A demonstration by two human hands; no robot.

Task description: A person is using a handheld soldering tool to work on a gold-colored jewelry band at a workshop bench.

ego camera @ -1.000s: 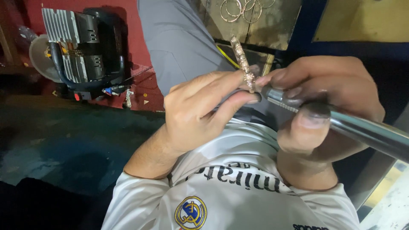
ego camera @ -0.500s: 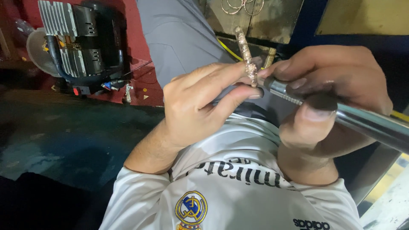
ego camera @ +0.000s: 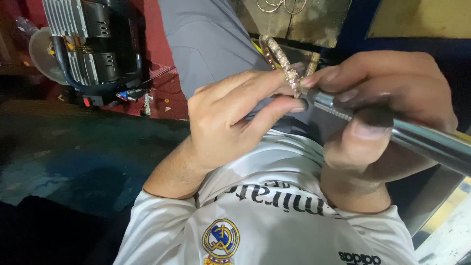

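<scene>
My left hand (ego camera: pixel 230 118) pinches a gold bangle set with small stones (ego camera: pixel 280 60), held edge-on above my lap. My right hand (ego camera: pixel 387 98) grips a silver metal rotary handpiece (ego camera: pixel 422 140) like a pen. Its tip meets the lower edge of the bangle, right beside my left fingertips. Both hands are close together over my white shirt (ego camera: pixel 274 221) and grey trousers (ego camera: pixel 211 44). The tool's working tip is hidden between the fingers.
A grey and black motor unit with cooling fins (ego camera: pixel 88 44) stands on a red surface at upper left. More thin bangles (ego camera: pixel 279 5) lie on a bench top at the top edge. Dark floor (ego camera: pixel 73 162) spreads to the left.
The hands and bangle stay together; the view has drifted slightly, so they sit a little lower and left. The grip on both things is unchanged.
</scene>
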